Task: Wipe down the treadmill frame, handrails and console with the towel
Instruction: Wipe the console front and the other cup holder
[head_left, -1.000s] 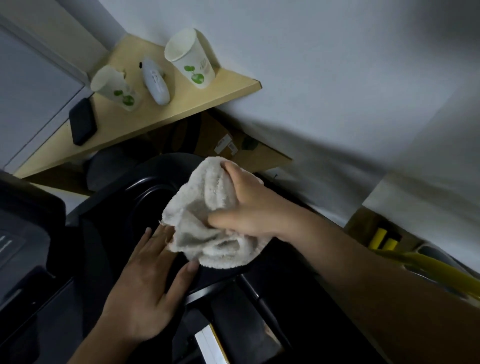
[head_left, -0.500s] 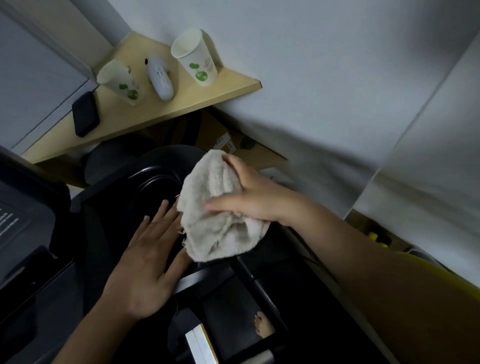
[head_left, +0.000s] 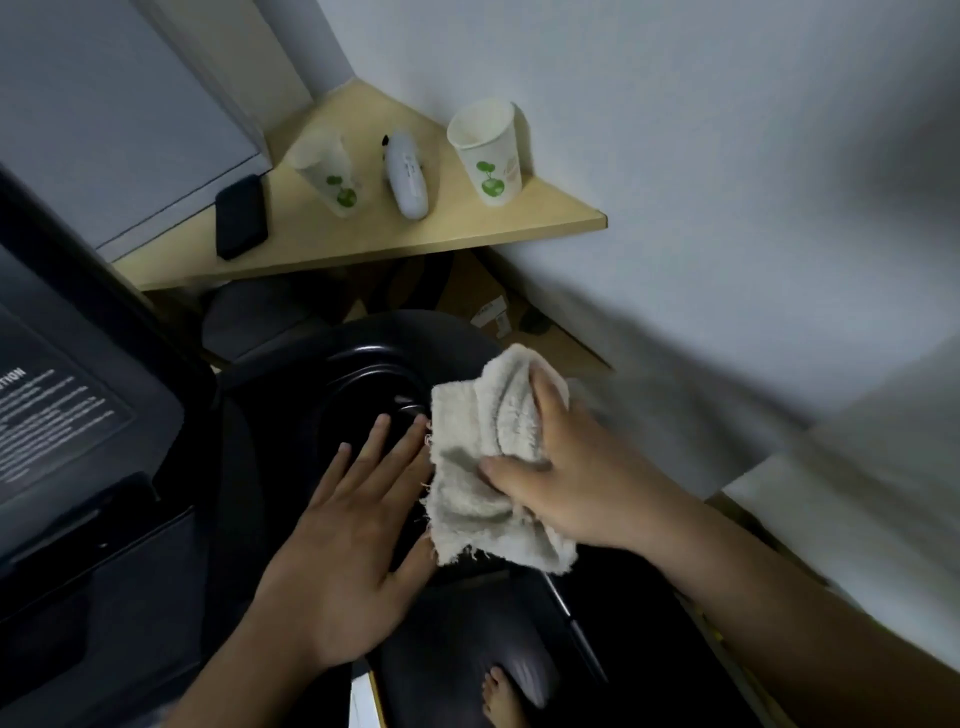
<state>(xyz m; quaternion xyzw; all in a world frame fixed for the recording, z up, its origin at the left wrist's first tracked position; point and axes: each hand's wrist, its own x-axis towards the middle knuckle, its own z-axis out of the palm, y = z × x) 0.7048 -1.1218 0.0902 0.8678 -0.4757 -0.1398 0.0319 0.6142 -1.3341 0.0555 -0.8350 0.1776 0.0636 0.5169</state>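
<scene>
Crumpled off-white towel (head_left: 488, 467) (frayed edges)

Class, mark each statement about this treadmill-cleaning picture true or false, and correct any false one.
1. The right hand grips the towel. True.
2. The left hand is curled into a fist. False: it lies flat, fingers straight, on the black treadmill housing.
3. Two paper cups stand on the wooden shelf. True.
4. The black phone lies on the floor. False: it lies on the shelf.
</scene>
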